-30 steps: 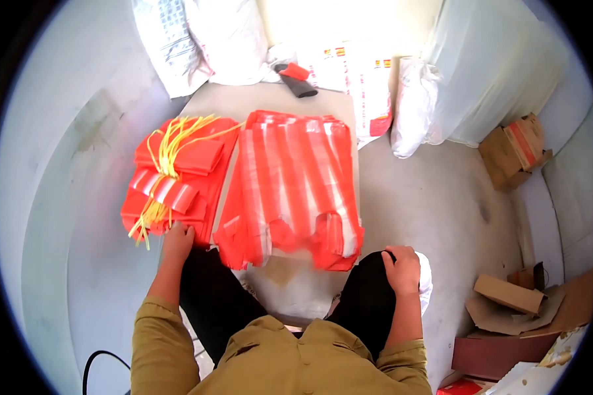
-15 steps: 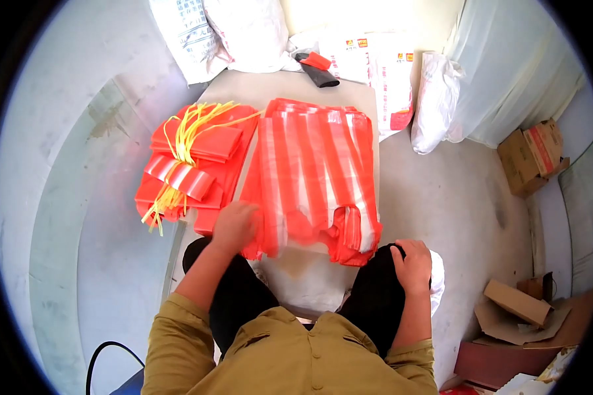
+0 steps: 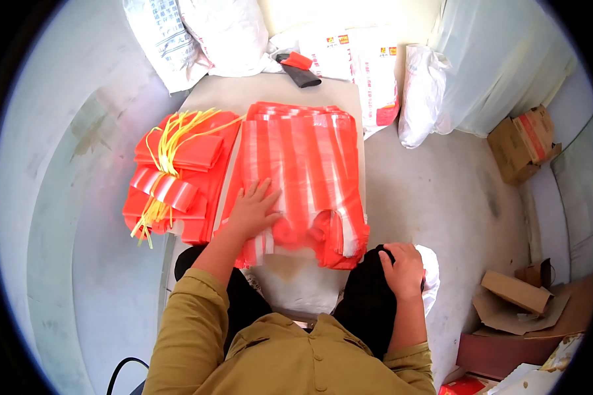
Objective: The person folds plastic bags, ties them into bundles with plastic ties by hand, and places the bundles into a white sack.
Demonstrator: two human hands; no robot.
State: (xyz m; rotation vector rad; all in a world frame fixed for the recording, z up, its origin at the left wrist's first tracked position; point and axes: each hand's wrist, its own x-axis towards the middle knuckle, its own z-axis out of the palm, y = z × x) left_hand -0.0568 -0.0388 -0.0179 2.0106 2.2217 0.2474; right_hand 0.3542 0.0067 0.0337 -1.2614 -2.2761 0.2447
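Observation:
A stack of red-and-white striped plastic bags (image 3: 300, 158) lies on the table (image 3: 339, 92), its handle ends toward me. My left hand (image 3: 254, 209) rests on the lower left part of this stack, fingers spread. On the left sits a pile of folded red bags (image 3: 204, 151), with yellow ties (image 3: 168, 155) and a small striped roll (image 3: 165, 189) on top. My right hand (image 3: 403, 268) lies on my right knee, fingers apart, holding nothing.
White sacks (image 3: 227, 39) stand behind the table, and a dark item with a red piece (image 3: 300, 69) lies at its back edge. Another white sack (image 3: 422, 95) leans at the right. Cardboard boxes (image 3: 524, 141) and flattened cardboard (image 3: 517, 299) are farther right.
My left hand has moved from beside the left pile, rightward and up onto the striped stack, its fingers now spread. My right hand stays on the knee. The camera view has shifted slightly.

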